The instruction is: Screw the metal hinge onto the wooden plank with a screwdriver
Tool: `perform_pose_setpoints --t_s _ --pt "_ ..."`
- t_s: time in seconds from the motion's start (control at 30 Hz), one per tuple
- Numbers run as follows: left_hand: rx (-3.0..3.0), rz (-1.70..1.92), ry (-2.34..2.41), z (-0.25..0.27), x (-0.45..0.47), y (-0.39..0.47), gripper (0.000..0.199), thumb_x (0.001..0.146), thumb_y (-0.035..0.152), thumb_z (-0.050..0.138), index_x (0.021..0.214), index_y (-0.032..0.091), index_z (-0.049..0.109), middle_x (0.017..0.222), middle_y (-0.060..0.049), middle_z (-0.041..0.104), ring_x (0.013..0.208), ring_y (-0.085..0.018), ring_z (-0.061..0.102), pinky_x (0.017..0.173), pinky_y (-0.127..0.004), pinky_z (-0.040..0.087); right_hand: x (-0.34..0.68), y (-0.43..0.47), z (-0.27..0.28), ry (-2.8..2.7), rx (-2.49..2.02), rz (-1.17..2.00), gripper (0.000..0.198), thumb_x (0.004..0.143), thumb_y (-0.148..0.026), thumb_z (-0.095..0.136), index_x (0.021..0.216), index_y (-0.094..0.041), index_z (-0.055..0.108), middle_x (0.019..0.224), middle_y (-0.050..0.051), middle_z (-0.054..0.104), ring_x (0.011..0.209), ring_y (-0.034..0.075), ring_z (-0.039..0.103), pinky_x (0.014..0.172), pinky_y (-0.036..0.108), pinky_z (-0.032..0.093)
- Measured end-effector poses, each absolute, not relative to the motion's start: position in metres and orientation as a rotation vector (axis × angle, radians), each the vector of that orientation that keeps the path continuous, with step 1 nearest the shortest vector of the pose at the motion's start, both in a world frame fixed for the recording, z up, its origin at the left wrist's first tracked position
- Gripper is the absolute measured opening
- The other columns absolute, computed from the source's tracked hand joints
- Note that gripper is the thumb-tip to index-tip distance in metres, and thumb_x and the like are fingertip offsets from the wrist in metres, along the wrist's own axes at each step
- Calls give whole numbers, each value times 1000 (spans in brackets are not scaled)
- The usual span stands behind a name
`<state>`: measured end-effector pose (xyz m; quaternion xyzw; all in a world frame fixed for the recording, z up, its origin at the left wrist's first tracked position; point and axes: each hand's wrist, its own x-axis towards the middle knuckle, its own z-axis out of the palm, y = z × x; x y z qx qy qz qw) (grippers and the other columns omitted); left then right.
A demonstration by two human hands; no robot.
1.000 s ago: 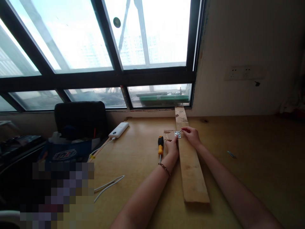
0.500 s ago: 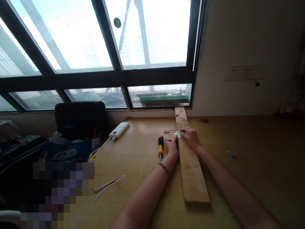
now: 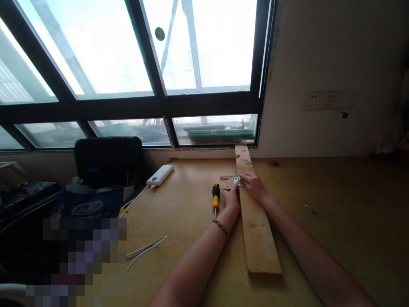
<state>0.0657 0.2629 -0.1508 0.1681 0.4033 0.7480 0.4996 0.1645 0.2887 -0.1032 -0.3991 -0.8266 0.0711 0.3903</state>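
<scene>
A long wooden board (image 3: 259,230) lies on the table, running from the windowsill side towards me. A short wooden piece (image 3: 226,181) sits against its left side. Across the joint lies a small silver hinge (image 3: 238,182) with screw holes. My left hand (image 3: 230,199) is closed at the joint, its thumb pressing the hinge's lower edge. On the board rests my right hand (image 3: 254,186), fingertips pinched together at the hinge's right leaf; anything between them is too small to make out. A yellow-and-black screwdriver (image 3: 216,197) lies beside my left hand, its tip hidden by the wrist.
To the right on the table (image 3: 345,238) lie some small screws (image 3: 309,209). A white power bank (image 3: 160,175) with a white cable (image 3: 147,247) is at the left. Beyond the left edge stand a black chair (image 3: 108,157) and a blue bag (image 3: 92,202).
My right fingertips have shifted slightly left and down onto the hinge's right leaf. The left hand, hinge and boards stay in place; the view has tipped a little.
</scene>
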Motion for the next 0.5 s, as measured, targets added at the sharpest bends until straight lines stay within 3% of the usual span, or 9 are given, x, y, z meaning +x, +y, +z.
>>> perform_pose_setpoints --t_s 0.13,0.37,0.5 --pt "400 1801 992 -151 65 263 28 58 31 73 77 16 58 76 -6 64 66 -20 61 60 -31 50 164 289 -103 -2107 -1006 184 26 88 -17 44 103 -20 65 97 7 65 88 18 61 81 27 46" --pt "501 1815 998 -147 65 262 28 60 31 71 81 17 59 93 -11 66 81 -23 63 72 -34 51 164 287 -103 -2073 -1004 240 28 86 -19 44 108 -19 62 99 8 63 90 19 59 84 31 46" --pt "508 1780 1044 -147 64 261 25 63 30 68 81 16 58 95 -12 66 84 -24 63 73 -35 51 164 286 -101 -2098 -941 282 48 79 -22 54 126 -22 47 115 7 58 109 21 51 96 35 39"
